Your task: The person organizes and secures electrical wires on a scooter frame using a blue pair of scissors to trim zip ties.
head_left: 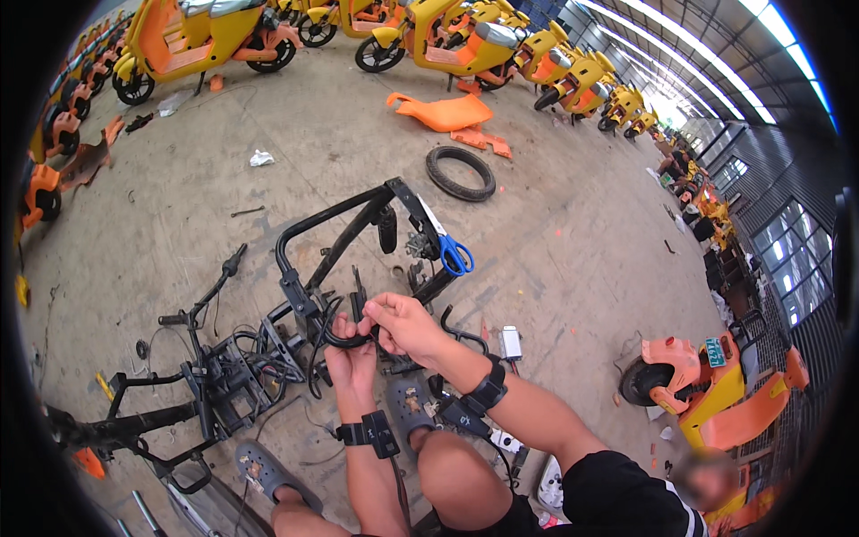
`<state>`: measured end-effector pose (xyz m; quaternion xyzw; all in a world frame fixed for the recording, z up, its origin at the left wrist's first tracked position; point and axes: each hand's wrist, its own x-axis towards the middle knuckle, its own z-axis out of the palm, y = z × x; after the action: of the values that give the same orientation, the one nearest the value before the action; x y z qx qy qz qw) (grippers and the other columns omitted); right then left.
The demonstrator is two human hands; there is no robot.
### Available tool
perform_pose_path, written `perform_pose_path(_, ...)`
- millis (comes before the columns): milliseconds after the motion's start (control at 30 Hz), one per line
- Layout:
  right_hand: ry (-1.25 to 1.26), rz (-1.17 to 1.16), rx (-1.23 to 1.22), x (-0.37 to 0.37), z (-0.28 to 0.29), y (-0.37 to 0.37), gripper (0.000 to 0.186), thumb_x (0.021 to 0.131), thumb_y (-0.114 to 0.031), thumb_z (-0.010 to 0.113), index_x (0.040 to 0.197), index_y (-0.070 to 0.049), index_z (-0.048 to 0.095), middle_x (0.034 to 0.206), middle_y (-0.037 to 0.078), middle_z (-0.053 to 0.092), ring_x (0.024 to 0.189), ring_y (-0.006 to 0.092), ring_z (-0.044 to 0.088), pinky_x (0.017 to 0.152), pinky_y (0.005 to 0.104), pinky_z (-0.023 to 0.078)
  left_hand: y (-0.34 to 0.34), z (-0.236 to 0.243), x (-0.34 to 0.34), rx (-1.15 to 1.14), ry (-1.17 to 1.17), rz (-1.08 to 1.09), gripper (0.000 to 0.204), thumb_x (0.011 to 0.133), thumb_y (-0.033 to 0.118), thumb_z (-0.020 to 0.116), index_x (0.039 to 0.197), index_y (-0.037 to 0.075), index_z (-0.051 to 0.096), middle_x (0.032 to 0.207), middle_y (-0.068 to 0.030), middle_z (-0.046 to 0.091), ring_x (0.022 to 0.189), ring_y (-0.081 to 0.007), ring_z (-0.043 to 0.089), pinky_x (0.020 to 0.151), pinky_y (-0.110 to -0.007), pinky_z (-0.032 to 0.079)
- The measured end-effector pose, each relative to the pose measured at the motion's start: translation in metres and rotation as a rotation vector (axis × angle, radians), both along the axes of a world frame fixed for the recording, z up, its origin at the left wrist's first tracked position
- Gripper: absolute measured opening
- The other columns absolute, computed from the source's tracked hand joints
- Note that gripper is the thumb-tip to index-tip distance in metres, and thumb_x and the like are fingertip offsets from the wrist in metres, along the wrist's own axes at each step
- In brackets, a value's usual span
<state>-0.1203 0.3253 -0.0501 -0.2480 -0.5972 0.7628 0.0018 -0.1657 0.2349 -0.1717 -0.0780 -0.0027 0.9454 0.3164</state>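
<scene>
Two bare hands met at a looped black cable (338, 341) beside a stripped black metal frame (338, 211) on a concrete floor (573, 259). The fingers of the left hand (352, 362) were closed around the cable from below, while those of the right hand (403, 326), coming across from the other side, pinched it just above, thumb and forefinger together. Dark straps with small boxes circled both wrists. Blue-handled scissors (456, 257) rested along the frame's upper end, beyond the right hand, and loose wires (268, 365) tangled through the metalwork to the left. A silver box (511, 343) lay on the floor near the right forearm. Farther out were a black tire (461, 174) and an orange body panel (445, 113), with rows of yellow scooters (447, 40) behind them. At lower right, a second person (711, 481) appeared near an orange-and-yellow scooter (716, 394).
</scene>
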Motion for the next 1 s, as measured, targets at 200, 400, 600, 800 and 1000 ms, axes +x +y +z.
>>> perform_pose_path(200, -0.022, -0.099, -0.032, -0.004, -0.006, -0.01, 0.018, 0.095, -0.021, 0.057, 0.091, -0.003, 0.057, 0.064, 0.001, 0.054, 0.044, 0.0048, 0.04, 0.039, 0.0197, 0.029, 0.002, -0.002, 0.001, -0.014, -0.09, 0.098, 0.017, 0.094, 0.015, 0.052, 0.098, -0.001, 0.054, 0.065, -0.0045, 0.047, 0.065, -0.0163, 0.043, 0.056, -0.028, 0.037)
perform_pose_path(400, 0.011, -0.156, -0.036, -0.002, -0.011, -0.014, 0.019, 0.093, -0.02, 0.058, 0.092, -0.001, 0.057, 0.063, 0.001, 0.056, 0.046, 0.006, 0.042, 0.041, 0.0215, 0.032, 0.0, -0.003, -0.002, 0.026, -0.108, 0.129, 0.012, 0.092, 0.009, 0.051, 0.098, -0.001, 0.053, 0.065, -0.0038, 0.047, 0.063, -0.015, 0.043, 0.062, -0.029, 0.038)
perform_pose_path(600, 0.04, -0.246, 0.069, 0.001, -0.021, -0.011, 0.025, 0.094, -0.027, 0.057, 0.095, -0.001, 0.059, 0.071, 0.005, 0.062, 0.051, 0.0088, 0.054, 0.044, 0.0208, 0.039, 0.01, 0.03, 0.009, -0.2, -0.124, -0.013, 0.019, 0.094, 0.018, 0.054, 0.101, 0.0, 0.052, 0.075, 0.0004, 0.051, 0.064, -0.011, 0.05, 0.066, -0.027, 0.043)
perform_pose_path(800, 0.078, -0.118, -0.101, -0.006, -0.027, -0.006, 0.029, 0.092, -0.027, 0.06, 0.1, 0.001, 0.06, 0.081, 0.009, 0.067, 0.053, 0.0136, 0.063, 0.042, 0.022, 0.043, 0.005, 0.011, 0.017, 0.042, 0.124, -0.093, 0.028, 0.096, 0.038, 0.05, 0.097, 0.01, 0.053, 0.08, 0.0027, 0.054, 0.074, -0.0059, 0.048, 0.069, -0.027, 0.041)
perform_pose_path(1000, 0.071, -0.13, -0.324, 0.017, 0.008, 0.002, 0.055, 0.093, -0.046, 0.053, 0.126, -0.002, 0.044, 0.119, 0.017, 0.058, 0.066, 0.02, 0.064, 0.049, 0.0276, 0.046, -0.01, 0.012, 0.048, -0.54, 0.377, -0.006, 0.02, 0.1, 0.026, 0.044, 0.098, 0.008, 0.052, 0.078, -0.002, 0.054, 0.072, -0.0133, 0.051, 0.068, -0.028, 0.041)
